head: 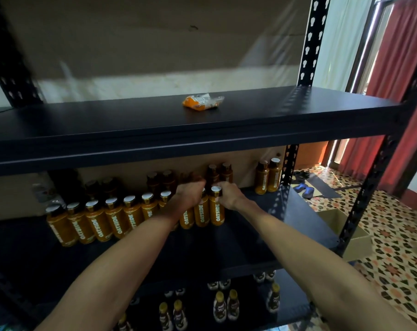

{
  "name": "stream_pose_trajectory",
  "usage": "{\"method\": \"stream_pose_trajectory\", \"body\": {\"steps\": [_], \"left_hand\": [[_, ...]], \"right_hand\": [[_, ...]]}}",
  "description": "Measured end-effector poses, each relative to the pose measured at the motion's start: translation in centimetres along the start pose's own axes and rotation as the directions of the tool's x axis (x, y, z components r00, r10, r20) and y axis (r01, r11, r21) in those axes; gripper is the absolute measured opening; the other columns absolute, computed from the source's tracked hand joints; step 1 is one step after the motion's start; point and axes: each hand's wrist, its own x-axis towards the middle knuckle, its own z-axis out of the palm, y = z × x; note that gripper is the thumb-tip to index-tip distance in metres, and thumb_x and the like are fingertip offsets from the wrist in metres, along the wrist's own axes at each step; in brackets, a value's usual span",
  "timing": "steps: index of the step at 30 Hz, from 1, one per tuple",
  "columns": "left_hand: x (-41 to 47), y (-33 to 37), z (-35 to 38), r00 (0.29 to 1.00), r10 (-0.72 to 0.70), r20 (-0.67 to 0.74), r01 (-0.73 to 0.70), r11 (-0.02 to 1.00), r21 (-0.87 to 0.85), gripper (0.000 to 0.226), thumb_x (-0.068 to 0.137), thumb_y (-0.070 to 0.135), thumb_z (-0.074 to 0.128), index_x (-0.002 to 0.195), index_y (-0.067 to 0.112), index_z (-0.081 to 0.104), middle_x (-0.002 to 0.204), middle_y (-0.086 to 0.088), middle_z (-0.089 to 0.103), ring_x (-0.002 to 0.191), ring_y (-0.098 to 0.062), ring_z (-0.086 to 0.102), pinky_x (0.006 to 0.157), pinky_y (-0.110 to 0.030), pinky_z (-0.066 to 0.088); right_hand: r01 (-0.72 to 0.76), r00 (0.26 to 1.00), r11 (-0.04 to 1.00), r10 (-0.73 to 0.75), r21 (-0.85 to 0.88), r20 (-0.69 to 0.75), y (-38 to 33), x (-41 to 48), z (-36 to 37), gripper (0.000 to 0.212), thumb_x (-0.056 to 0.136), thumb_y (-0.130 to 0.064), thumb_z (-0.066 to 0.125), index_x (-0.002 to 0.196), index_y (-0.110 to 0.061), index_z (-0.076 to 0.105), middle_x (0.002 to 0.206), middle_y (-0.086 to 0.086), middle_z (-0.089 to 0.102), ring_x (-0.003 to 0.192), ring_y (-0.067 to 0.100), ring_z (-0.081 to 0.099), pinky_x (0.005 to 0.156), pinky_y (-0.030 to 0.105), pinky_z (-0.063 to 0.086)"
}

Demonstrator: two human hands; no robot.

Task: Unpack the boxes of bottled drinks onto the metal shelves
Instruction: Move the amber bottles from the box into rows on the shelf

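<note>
Left hand (190, 192) and right hand (229, 196) grip orange bottles (216, 211) by the neck, apparently tightening the row on the middle shelf (286, 211).

On the upper black metal shelf (107, 120) lies one crumpled orange wrapper (202, 102). The middle shelf (298, 218) carries upright orange bottles (114, 218) in rows. The lower shelf (250, 304) carries dark bottles (226, 304) with gold caps.

- "OATSIDE" in white capitals runs up the side of each of the orange bottles (100, 225) in the front row on the middle shelf (262, 235).
- The same word is on the back-right pair of bottles (267, 179).
- Print on the wrapper (201, 102) is too blurred to read.
</note>
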Motion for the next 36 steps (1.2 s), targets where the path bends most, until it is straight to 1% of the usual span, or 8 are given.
{"method": "stream_pose_trajectory", "body": {"steps": [4,8,11,15,20,26,32,36], "left_hand": [[-0.6,0.3,0.4,0.999,0.005,-0.051,-0.006,1.0,-0.023,0.04,0.092,0.018,0.066,0.13,0.019,0.052,0.127,-0.003,0.06,0.12,-0.021,0.056,0.092,-0.033,0.044],[-1.4,0.3,0.6,0.99,0.024,-0.136,-0.01,0.995,0.097,0.029,0.095,0.021,0.061,0.124,0.023,0.058,0.122,-0.002,0.063,0.111,-0.019,0.061,0.089,-0.034,0.05],[-2.5,0.4,1.4,0.983,0.051,-0.176,-0.018,0.983,0.181,0.047,0.094,0.022,0.06,0.14,0.023,0.048,0.139,-0.003,0.053,0.126,-0.022,0.052,0.105,-0.042,0.039],[-5.1,0.4,3.7,0.942,0.051,-0.332,0.006,0.986,0.168,0.062,0.093,0.029,0.056,0.151,0.021,0.032,0.15,-0.006,0.039,0.14,-0.025,0.035,0.114,-0.048,0.026],[-8.9,-0.3,8.6,0.914,0.087,-0.397,-0.061,0.995,0.078,0.06,0.095,0.035,0.056,0.149,0.017,0.038,0.158,-0.01,0.03,0.146,-0.03,0.029,0.11,-0.055,0.037],[-14.1,0.6,15.1,0.971,0.08,-0.226,-0.087,0.996,-0.022,0.057,0.104,0.043,0.027,0.156,0.021,0.022,0.166,-0.003,0.008,0.153,-0.021,0.008,0.121,-0.048,0.018],[-19.8,2.0,20.0,0.972,0.099,-0.215,-0.095,0.995,0.03,0.059,0.101,0.044,0.03,0.154,0.018,0.032,0.163,-0.009,0.021,0.148,-0.026,0.027,0.114,-0.051,0.031],[-23.5,2.6,23.4,0.98,0.11,-0.165,-0.103,0.993,0.052,0.061,0.102,0.044,0.028,0.158,0.019,0.022,0.166,-0.009,0.011,0.152,-0.027,0.016,0.118,-0.051,0.021]], "right_hand": [[0.0,1.0,1.0,0.0,0.026,-0.013,0.3,0.1,0.3,0.05,0.085,-0.021,0.072,0.131,-0.035,0.059,0.132,0.004,0.06,0.117,0.025,0.062,0.099,0.044,0.053],[-0.001,1.0,0.999,0.001,0.042,-0.014,-0.4,-0.8,0.0,0.054,0.092,-0.015,0.067,0.141,-0.03,0.052,0.14,0.004,0.055,0.127,0.026,0.056,0.106,0.045,0.048],[0.038,0.999,0.998,-0.037,0.046,-0.014,-0.1,-2.0,0.4,0.053,0.097,-0.019,0.06,0.146,-0.031,0.044,0.147,0.004,0.048,0.137,0.027,0.047,0.112,0.05,0.041],[0.115,0.964,0.993,-0.111,0.004,-0.242,1.3,-5.5,1.2,0.064,0.1,-0.04,0.057,0.156,-0.031,0.027,0.159,0.006,0.03,0.145,0.029,0.029,0.115,0.058,0.03],[0.166,0.917,0.986,-0.161,-0.02,-0.365,3.2,-10.7,3.8,0.061,0.106,-0.04,0.043,0.161,-0.032,0.017,0.168,0.008,0.011,0.154,0.026,0.013,0.124,0.051,0.016],[0.2,0.941,0.944,-0.26,-0.262,-0.215,5.9,-17.2,8.3,0.056,0.108,-0.045,0.027,0.161,-0.033,0.013,0.169,-0.002,-0.004,0.156,0.016,-0.005,0.126,0.044,-0.001],[0.28,0.929,0.867,-0.353,-0.412,-0.109,7.2,-23.7,13.4,0.059,0.107,-0.049,0.024,0.16,-0.034,0.003,0.169,0.002,-0.01,0.154,0.016,-0.016,0.122,0.044,-0.009],[0.279,0.95,0.872,-0.311,-0.403,-0.014,8.9,-27.9,16.9,0.059,0.107,-0.05,0.018,0.158,-0.039,-0.009,0.168,0.001,-0.012,0.155,0.019,-0.015,0.122,0.047,-0.007]]}}
